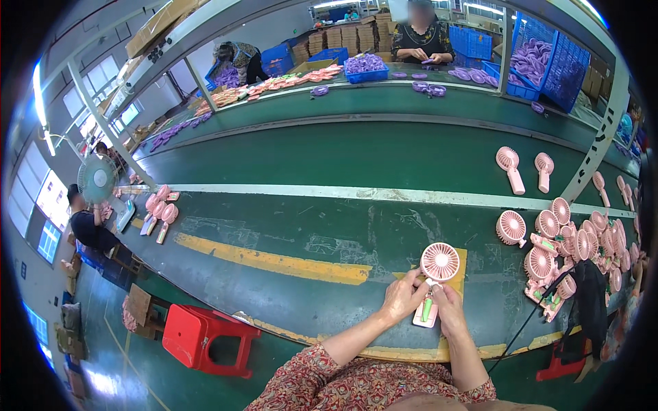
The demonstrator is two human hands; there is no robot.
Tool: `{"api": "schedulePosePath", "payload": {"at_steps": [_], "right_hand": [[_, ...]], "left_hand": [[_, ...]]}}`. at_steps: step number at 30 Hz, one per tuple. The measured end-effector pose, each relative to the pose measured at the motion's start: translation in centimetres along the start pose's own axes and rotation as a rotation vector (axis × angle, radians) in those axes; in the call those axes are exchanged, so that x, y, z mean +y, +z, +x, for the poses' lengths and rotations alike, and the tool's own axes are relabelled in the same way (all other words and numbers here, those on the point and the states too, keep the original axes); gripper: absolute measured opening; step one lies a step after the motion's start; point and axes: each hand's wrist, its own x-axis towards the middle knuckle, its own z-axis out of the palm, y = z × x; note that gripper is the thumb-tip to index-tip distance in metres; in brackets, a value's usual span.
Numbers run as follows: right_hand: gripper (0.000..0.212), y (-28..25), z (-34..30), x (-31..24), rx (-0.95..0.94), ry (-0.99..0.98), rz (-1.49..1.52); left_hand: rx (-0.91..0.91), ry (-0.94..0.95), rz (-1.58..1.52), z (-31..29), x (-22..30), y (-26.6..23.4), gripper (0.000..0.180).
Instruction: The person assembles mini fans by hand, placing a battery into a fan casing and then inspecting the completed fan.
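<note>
A pink handheld fan lies face up near the table's front edge, its round grille pointing away from me. Its handle is uncovered, and a green cylinder that looks like a battery shows inside. My left hand pinches the handle's left side just below the grille. From the other side, my right hand has its fingers closed round the handle's upper part. What the fingertips touch at the neck is too small to make out.
Many pink fans pile up at my right beside a dark cloth. More pink fans lie on the green conveyor beyond the white rail. A red stool stands lower left. A co-worker handles purple parts opposite.
</note>
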Motion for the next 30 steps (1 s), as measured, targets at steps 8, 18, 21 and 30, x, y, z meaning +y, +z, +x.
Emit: {"api": "schedulePosePath", "payload": {"at_steps": [8,18,21,30], "right_hand": [[0.025,-0.24,0.37,0.62,0.005,-0.018,-0.014],[0.023,-0.26,0.35,0.52,0.007,-0.018,-0.017],[0.022,0.17,-0.03,-0.09,-0.002,-0.017,-0.007],[0.022,-0.21,0.28,0.59,0.005,-0.031,-0.023]], "left_hand": [[0.01,0.013,-0.001,-0.03,0.13,-0.12,0.043],[-0.028,-0.038,-0.019,0.04,0.44,-0.25,0.042],[-0.027,-0.031,-0.012,-0.05,0.39,-0.28,0.042],[-0.035,-0.024,-0.016,0.02,0.1,-0.18,0.043]]}}
